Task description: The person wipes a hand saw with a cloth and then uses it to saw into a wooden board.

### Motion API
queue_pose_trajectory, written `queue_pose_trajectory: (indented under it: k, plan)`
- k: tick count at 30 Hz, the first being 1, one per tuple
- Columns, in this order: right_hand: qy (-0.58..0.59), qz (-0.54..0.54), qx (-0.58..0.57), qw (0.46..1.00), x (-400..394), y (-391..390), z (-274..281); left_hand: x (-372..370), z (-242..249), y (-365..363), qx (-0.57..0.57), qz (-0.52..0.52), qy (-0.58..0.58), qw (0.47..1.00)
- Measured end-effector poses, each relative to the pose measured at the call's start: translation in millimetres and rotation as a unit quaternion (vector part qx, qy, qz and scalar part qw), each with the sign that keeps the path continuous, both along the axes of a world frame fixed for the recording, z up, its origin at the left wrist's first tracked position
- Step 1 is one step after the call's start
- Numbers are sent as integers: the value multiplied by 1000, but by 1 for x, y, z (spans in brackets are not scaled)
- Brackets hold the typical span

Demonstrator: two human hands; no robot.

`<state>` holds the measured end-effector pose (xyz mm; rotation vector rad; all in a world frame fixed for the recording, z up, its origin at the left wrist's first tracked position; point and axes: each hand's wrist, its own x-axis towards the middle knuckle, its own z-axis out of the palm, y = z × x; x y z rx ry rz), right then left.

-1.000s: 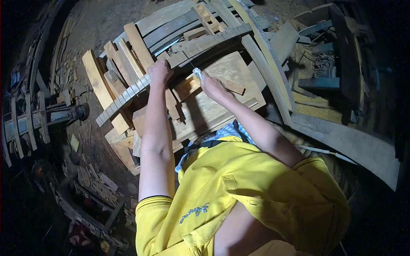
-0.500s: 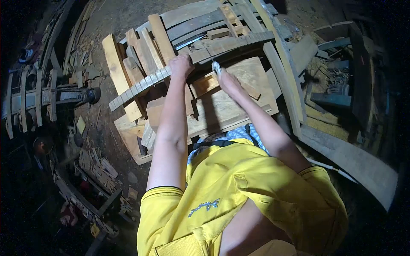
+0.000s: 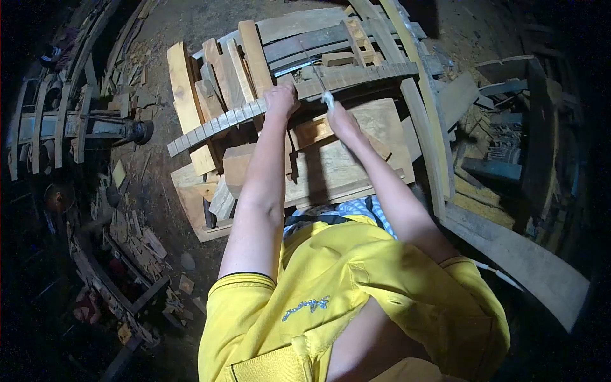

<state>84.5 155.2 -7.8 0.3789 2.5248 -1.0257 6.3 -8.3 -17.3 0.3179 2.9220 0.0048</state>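
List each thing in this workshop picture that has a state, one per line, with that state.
Left hand: closed on the notched strip.
Right hand: closed on a tool with a pale handle.
Notched strip: lying across the wood pile, held down.
Tool: held, tip at the strip.
Board: lying flat under the right hand.
Planks: stacked loose.

Loose planks [image 3: 191,95] stacked left of bench; wood scraps [image 3: 137,242] litter dirt floor; curved beam [image 3: 515,261] at right.

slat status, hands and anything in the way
Left hand grips notched slat. Right hand holds small tool at slat. Stacked planks behind; nothing blocking.
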Motion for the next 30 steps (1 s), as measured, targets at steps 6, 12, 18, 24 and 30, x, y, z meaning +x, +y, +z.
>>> queue_pose_trajectory:
  k: [6, 12, 18, 24, 30]
  plan:
    - [48, 8, -43, 998, -15, 12, -37, -6, -17, -3, 9, 12, 13, 1000]
    - [32, -174, -4, 984, 38, 44, -21, -7, -18, -4, 26, 16, 3, 1000]
    - [59, -28, -28, 997, 58, 2, -1, -6, -13, -2, -4, 12, -22, 1000]
    - [65, -6, -70, 995, 59, -6, -5, -2, -5, -1, 11, 14, -10, 1000]
    - [47, 29, -53, 997, 60, -4, -1, -2, -3, 0, 10, 17, -21, 1000]
